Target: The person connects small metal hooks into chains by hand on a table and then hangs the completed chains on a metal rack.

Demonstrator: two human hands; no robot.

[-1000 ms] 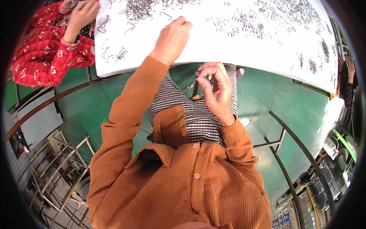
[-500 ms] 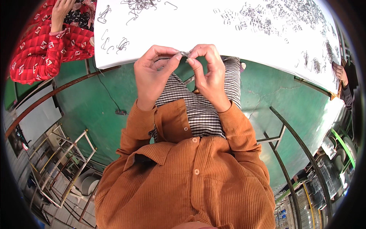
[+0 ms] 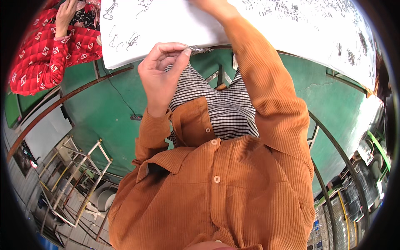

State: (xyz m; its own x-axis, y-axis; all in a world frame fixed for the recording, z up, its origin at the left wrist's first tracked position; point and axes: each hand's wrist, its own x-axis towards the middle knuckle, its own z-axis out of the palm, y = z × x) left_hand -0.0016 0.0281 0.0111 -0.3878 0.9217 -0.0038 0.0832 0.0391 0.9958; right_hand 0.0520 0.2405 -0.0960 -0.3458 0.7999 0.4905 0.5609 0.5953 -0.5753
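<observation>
Over the table's near edge, my left hand [image 3: 164, 66] pinches a thin, shiny grey strip [image 3: 200, 49] between thumb and fingertips. The strip's free end points right, and its exact kind is too small to make out. My right hand [image 3: 214, 7] stretches far over the white table [image 3: 179, 29]; it is smeared by motion and its fingers pass beyond the top edge of view. Close to it lies a loose group of thin, dark curved strips [image 3: 143, 6]. Another small bunch of such strips [image 3: 133, 39] rests left of the strip in my left hand.
Many small black pieces [image 3: 287, 10] are scattered over the table's right half, with more dark strips [image 3: 350, 56] at the far right. On the left sits a person in a red patterned sleeve [image 3: 46, 54]. A metal rail [image 3: 62, 102] and a metal frame [image 3: 79, 179] stand at lower left.
My right hand has let go of the strip and moved up and away over the table. My left hand stays nearly in place, still pinching the strip.
</observation>
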